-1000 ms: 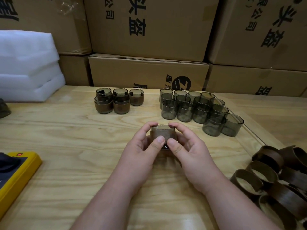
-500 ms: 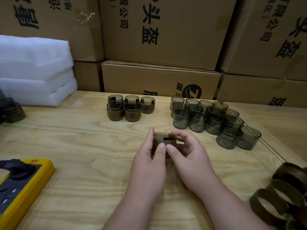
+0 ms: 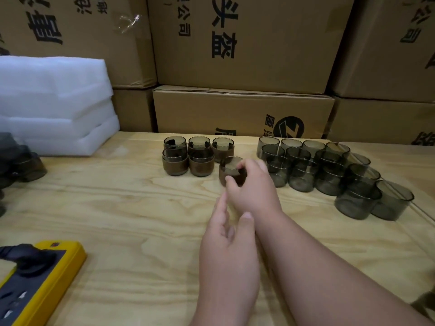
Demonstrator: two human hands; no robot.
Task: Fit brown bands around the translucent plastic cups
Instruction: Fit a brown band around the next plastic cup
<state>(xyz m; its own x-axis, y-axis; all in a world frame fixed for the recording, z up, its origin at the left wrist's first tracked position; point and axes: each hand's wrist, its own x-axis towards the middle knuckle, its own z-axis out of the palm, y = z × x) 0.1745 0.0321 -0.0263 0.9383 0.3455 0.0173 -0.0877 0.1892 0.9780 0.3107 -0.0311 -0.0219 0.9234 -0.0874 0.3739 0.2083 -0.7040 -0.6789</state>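
Brown-banded cups [image 3: 188,156], five standing, sixth [image 3: 231,170] gripped

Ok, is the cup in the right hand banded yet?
Yes. The cup the right hand grips shows a brown band round its lower wall, like the banded cups beside it.

**Hidden and cut-off parts**

The right hand [image 3: 251,184] covers the near right side of the banded cup [image 3: 231,169] and is motion-blurred. Left of that cup, the yellow power strip [image 3: 44,278] and a dark object [image 3: 21,163] run off the frame's left edge.
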